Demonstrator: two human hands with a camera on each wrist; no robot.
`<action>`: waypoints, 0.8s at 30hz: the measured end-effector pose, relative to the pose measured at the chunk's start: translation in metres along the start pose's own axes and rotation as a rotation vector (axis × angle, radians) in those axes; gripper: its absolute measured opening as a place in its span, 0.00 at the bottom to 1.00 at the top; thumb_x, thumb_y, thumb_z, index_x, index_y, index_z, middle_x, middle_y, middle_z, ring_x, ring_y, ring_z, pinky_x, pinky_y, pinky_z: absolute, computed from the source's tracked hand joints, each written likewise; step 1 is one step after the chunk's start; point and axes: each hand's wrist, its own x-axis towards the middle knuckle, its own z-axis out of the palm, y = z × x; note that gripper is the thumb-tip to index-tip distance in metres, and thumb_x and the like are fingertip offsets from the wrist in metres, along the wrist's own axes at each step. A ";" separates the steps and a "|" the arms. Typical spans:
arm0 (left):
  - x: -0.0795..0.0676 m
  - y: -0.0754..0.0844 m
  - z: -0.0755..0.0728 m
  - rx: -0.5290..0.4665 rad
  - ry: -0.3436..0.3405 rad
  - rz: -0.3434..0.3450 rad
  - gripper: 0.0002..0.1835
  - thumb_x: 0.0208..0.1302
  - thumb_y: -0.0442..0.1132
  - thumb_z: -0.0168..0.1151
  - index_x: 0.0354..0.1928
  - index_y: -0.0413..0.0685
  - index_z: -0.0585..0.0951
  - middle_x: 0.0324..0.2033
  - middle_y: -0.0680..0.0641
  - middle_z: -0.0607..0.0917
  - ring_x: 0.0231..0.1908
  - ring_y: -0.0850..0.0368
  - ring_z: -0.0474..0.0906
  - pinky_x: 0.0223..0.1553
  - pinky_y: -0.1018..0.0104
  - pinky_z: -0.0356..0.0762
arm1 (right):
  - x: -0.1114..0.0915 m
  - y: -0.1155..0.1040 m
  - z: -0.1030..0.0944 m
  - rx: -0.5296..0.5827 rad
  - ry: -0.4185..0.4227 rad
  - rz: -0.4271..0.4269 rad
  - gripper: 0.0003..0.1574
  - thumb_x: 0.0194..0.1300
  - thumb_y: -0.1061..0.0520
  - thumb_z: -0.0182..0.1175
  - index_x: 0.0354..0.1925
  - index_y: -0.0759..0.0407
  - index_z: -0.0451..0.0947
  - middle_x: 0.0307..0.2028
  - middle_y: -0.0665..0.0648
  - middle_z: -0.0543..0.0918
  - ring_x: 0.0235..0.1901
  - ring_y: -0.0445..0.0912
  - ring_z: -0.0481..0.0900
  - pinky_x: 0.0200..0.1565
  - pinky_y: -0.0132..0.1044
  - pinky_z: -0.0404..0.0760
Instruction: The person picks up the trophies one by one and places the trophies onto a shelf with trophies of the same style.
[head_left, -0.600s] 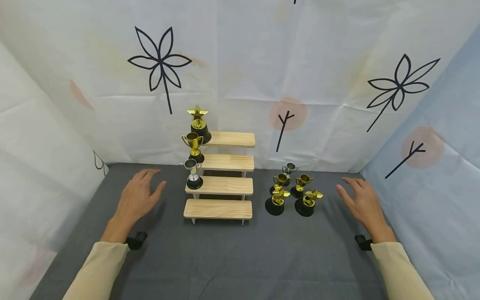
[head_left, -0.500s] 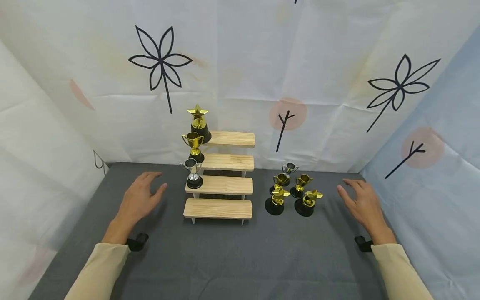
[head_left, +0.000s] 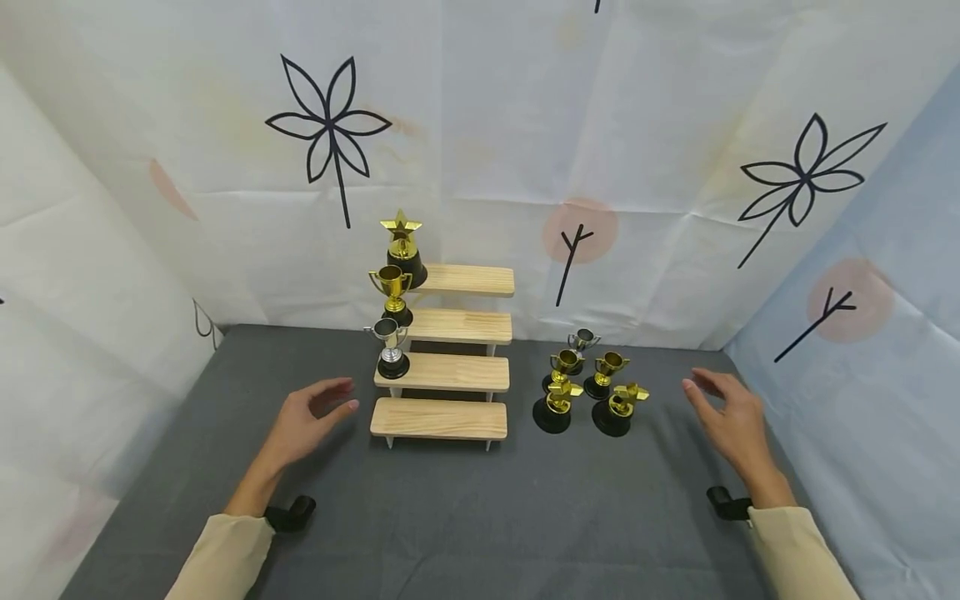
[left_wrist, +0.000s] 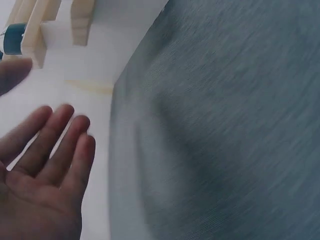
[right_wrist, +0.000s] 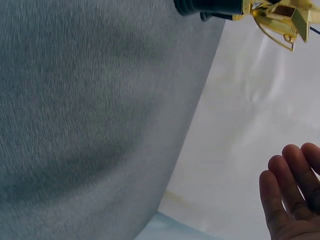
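Head view shows the two hands well apart, each with a gap between thumb and fingertips. The left hand [head_left: 311, 425], its fingers loosely bent, is near the left end of a stepped wooden stand [head_left: 440, 418], close to the lowest of its four steps. The right hand [head_left: 733, 423], similarly relaxed, lies to the right of a group of small trophies. Three trophies stand along the left side of the stand: a large star trophy [head_left: 406, 250] on the top step, a gold cup [head_left: 392, 283] on the second and a silver cup [head_left: 389, 342] on the third. In the group on the grey cloth [head_left: 525, 517], a small silver cup [head_left: 582, 339] is at the back, two small gold cups [head_left: 565, 364] [head_left: 609, 367] are before it, and two star-topped trophies [head_left: 554, 408] [head_left: 617, 410] are at the front. Left wrist view has the open left palm and spread fingers at lower left; wooden steps and a dark round base [left_wrist: 14, 39] show above, but which trophy it belongs to cannot be told. Right wrist view catches the right fingers, slightly parted, at lower right, well apart from gold trophy parts [right_wrist: 280, 20] at the top; the thumb is out of frame.
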 end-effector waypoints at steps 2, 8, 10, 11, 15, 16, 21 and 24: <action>-0.003 -0.005 0.005 -0.108 -0.032 -0.001 0.29 0.70 0.41 0.68 0.65 0.30 0.75 0.58 0.33 0.81 0.58 0.36 0.78 0.59 0.53 0.81 | -0.002 -0.002 0.001 -0.003 0.006 0.020 0.21 0.73 0.55 0.63 0.57 0.69 0.81 0.49 0.67 0.83 0.47 0.57 0.80 0.45 0.52 0.78; -0.006 -0.015 0.019 -0.430 -0.152 -0.029 0.35 0.63 0.32 0.72 0.69 0.29 0.70 0.64 0.29 0.75 0.64 0.38 0.74 0.63 0.64 0.77 | -0.007 -0.006 0.003 -0.019 -0.008 0.089 0.24 0.74 0.51 0.63 0.59 0.66 0.81 0.50 0.64 0.84 0.45 0.33 0.73 0.42 0.41 0.77; -0.006 -0.018 0.023 -0.512 -0.184 -0.055 0.38 0.60 0.30 0.74 0.70 0.29 0.68 0.66 0.29 0.72 0.64 0.45 0.74 0.64 0.63 0.76 | -0.009 -0.007 0.004 -0.019 -0.013 0.104 0.24 0.74 0.51 0.62 0.59 0.65 0.80 0.50 0.64 0.84 0.45 0.32 0.73 0.42 0.45 0.79; -0.005 -0.019 0.026 -0.543 -0.194 -0.069 0.40 0.59 0.30 0.75 0.71 0.29 0.67 0.67 0.29 0.71 0.64 0.49 0.75 0.64 0.63 0.75 | -0.009 -0.008 0.004 -0.019 -0.016 0.111 0.24 0.75 0.51 0.62 0.60 0.66 0.80 0.50 0.64 0.84 0.45 0.34 0.73 0.42 0.45 0.79; -0.003 -0.023 0.032 -0.613 -0.219 -0.107 0.43 0.56 0.28 0.76 0.72 0.29 0.65 0.69 0.29 0.68 0.61 0.62 0.76 0.64 0.65 0.75 | -0.011 -0.009 0.006 0.007 -0.028 0.126 0.25 0.76 0.51 0.60 0.60 0.67 0.79 0.51 0.66 0.83 0.48 0.51 0.78 0.47 0.60 0.80; -0.002 -0.023 0.034 -0.620 -0.222 -0.111 0.44 0.55 0.27 0.76 0.72 0.28 0.65 0.69 0.29 0.68 0.61 0.63 0.76 0.63 0.65 0.76 | -0.011 -0.010 0.007 0.017 -0.031 0.130 0.25 0.76 0.51 0.60 0.61 0.67 0.79 0.52 0.67 0.82 0.48 0.55 0.79 0.48 0.63 0.80; 0.001 -0.027 0.037 -0.623 -0.239 -0.121 0.45 0.54 0.26 0.77 0.72 0.28 0.65 0.68 0.28 0.69 0.61 0.61 0.76 0.62 0.67 0.77 | -0.011 -0.014 0.007 0.045 -0.048 0.153 0.27 0.77 0.50 0.59 0.61 0.69 0.77 0.53 0.69 0.81 0.51 0.64 0.78 0.51 0.68 0.78; 0.002 -0.028 0.038 -0.620 -0.247 -0.123 0.45 0.53 0.27 0.77 0.72 0.28 0.65 0.68 0.28 0.69 0.61 0.59 0.76 0.62 0.67 0.77 | -0.011 -0.015 0.008 0.050 -0.050 0.161 0.27 0.76 0.50 0.59 0.61 0.69 0.77 0.54 0.69 0.81 0.51 0.64 0.78 0.52 0.68 0.78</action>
